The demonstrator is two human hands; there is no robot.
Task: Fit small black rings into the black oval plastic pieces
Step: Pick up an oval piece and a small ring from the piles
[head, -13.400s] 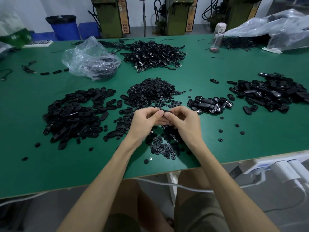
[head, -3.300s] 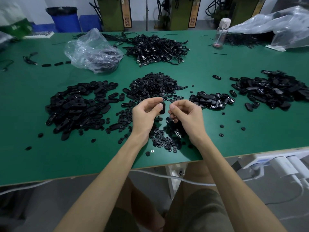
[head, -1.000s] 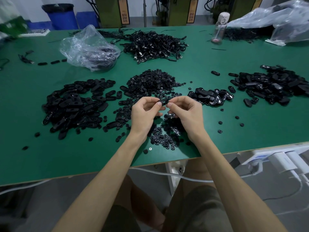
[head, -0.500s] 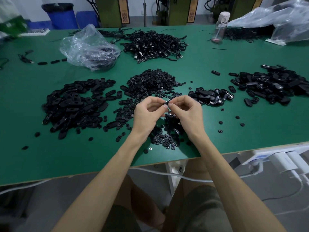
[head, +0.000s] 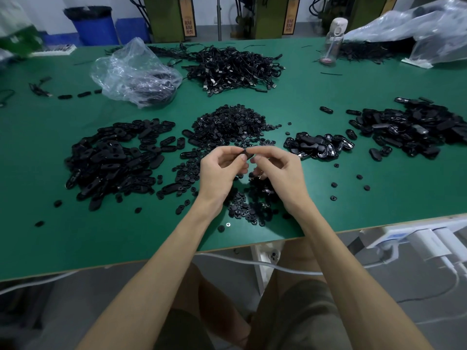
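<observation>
Above the green table (head: pixel 50 236), my left hand (head: pixel 219 173) and my right hand (head: pixel 278 173) meet at the fingertips and together pinch one black oval plastic piece (head: pixel 248 154); most of it is hidden by my fingers. A heap of small black rings (head: pixel 230 125) lies just beyond my hands, and more rings (head: pixel 247 208) are scattered beneath my wrists. A big pile of oval pieces (head: pixel 111 157) spreads to the left. A smaller pile of oval pieces (head: pixel 318 146) lies to the right.
Another large pile of black parts (head: pixel 414 127) sits far right. At the back are a tangle of black cables (head: pixel 235 66), a clear plastic bag (head: pixel 134 72) and a bottle (head: pixel 333 41). White cables and plugs (head: pixel 417 243) hang off the table's near right edge.
Over the last second my fingertips stayed together on the oval piece, working it slightly; both hands shifted very little. About three seconds ago my left hand alone held the piece, upright.
</observation>
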